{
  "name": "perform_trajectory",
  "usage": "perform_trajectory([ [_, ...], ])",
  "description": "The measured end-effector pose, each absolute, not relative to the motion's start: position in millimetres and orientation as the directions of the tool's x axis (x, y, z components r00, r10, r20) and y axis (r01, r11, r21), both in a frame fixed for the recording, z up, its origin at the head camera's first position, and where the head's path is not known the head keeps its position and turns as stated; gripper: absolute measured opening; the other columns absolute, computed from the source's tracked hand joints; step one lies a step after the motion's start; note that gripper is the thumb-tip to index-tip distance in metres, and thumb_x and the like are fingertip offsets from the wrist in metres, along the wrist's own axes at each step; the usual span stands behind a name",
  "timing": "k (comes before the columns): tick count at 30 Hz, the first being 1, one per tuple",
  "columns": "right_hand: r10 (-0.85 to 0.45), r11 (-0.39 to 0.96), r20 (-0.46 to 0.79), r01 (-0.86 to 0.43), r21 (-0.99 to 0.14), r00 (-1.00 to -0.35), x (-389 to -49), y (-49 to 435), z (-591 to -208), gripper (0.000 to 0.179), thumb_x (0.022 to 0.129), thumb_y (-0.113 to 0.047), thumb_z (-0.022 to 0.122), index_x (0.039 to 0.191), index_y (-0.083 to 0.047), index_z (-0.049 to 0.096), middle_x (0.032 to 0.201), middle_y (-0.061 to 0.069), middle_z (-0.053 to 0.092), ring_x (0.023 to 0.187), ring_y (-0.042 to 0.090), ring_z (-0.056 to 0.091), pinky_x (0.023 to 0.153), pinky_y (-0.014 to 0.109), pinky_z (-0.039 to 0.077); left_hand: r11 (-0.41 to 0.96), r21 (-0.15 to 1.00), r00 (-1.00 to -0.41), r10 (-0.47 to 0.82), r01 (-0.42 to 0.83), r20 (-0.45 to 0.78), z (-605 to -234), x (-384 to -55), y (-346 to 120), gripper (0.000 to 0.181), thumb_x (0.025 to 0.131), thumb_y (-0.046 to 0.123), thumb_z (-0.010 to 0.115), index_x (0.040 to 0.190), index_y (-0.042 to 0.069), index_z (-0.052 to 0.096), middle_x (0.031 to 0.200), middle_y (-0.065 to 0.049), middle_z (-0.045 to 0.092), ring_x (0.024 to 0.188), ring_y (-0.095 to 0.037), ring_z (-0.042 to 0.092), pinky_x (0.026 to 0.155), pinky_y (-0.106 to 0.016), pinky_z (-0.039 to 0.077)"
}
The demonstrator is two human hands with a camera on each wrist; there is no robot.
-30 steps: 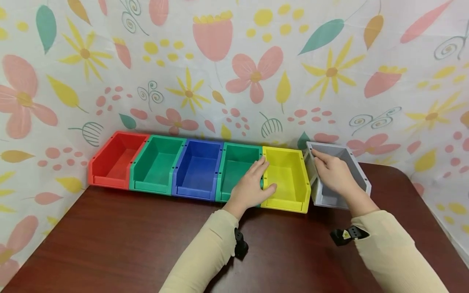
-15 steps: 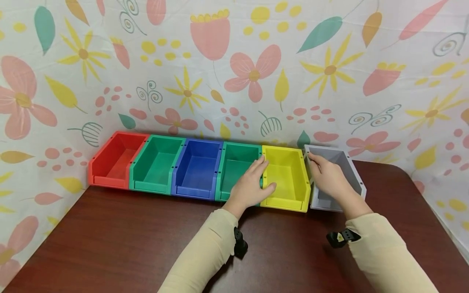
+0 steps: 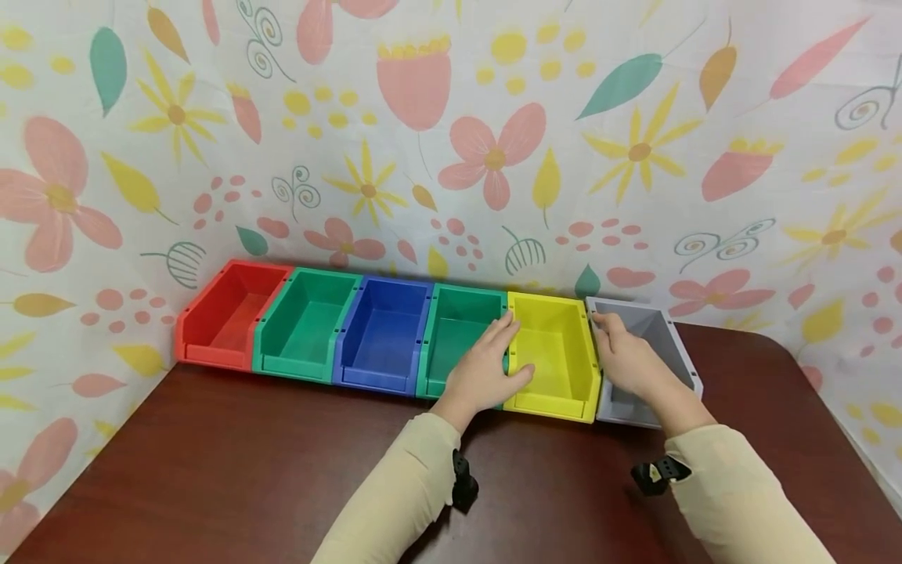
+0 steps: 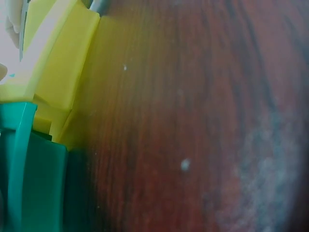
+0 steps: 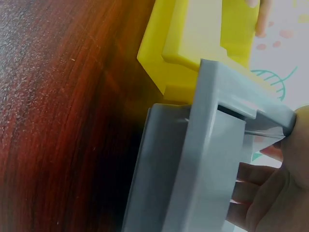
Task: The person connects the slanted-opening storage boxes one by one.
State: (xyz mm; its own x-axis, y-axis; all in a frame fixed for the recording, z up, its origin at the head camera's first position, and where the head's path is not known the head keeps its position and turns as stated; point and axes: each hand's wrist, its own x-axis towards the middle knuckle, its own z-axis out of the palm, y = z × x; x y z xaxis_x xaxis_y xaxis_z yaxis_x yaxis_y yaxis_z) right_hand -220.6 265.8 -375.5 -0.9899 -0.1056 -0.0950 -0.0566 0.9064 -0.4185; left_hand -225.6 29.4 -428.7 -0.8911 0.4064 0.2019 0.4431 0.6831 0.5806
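A grey storage bin (image 3: 676, 338) stands at the right end of the row, its left rim right at the yellow storage bin (image 3: 553, 352). My right hand (image 3: 637, 356) grips the grey bin's left wall, thumb and index finger at the rim; in the right wrist view its other fingers curl on the inner side of that wall. My left hand (image 3: 482, 372) rests over the wall between the yellow bin and the right-hand green bin (image 3: 458, 313), fingers fairly straight along the rim and thumb spread over the yellow bin.
Further left in the same row are a blue bin (image 3: 384, 333), another green bin (image 3: 310, 325) and a red bin (image 3: 236, 313). They stand on a dark wood table (image 3: 247, 462) against a flower-patterned wall covering (image 3: 423, 157). The table's rounded corner lies right of the grey bin.
My right hand has moved the grey bin left and turned it straighter, narrowing the gap to the yellow bin. My left hand has stayed in place on the yellow and green bins.
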Motion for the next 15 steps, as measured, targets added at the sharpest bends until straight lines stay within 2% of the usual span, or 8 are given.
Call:
perform_trajectory([
  [3, -0.117, 0.917, -0.13, -0.056, -0.396, -0.985, -222, 263, -379, 0.058, 0.102, -0.038, 0.011, 0.148, -0.003, 0.016, 0.135, 0.035, 0.044, 0.113, 0.045, 0.052, 0.075, 0.045, 0.044, 0.692, 0.578, -0.896, 0.397, 0.433, 0.198, -432, -225, 28, 0.072, 0.089, 0.052, 0.051, 0.151, 0.023, 0.026, 0.159, 0.014, 0.011, 0.146, -0.013, 0.017, 0.108, -0.043, 0.037],
  [8, -0.103, 0.93, -0.16, -0.038, -0.365, -0.982, -223, 262, -385, 0.062, 0.101, -0.043, 0.008, 0.15, -0.004, 0.011, 0.128, 0.033, 0.049, 0.103, 0.04, 0.056, 0.071, 0.043, 0.043, 0.702, 0.564, -0.896, 0.395, 0.436, 0.202, -432, -225, 29, 0.072, 0.09, 0.052, 0.05, 0.151, 0.023, 0.026, 0.159, 0.014, 0.011, 0.146, -0.012, 0.018, 0.107, -0.042, 0.039],
  [15, -0.08, 0.942, -0.175, -0.017, -0.334, -0.981, -224, 264, -386, 0.091, 0.091, -0.069, 0.026, 0.149, -0.001, 0.01, 0.134, 0.038, 0.042, 0.108, 0.05, 0.053, 0.074, 0.055, 0.047, 0.722, 0.537, -0.898, 0.387, 0.435, 0.208, -431, -227, 34, 0.07, 0.09, 0.048, 0.05, 0.15, 0.022, 0.028, 0.159, 0.012, 0.014, 0.145, -0.012, 0.019, 0.107, -0.039, 0.039],
])
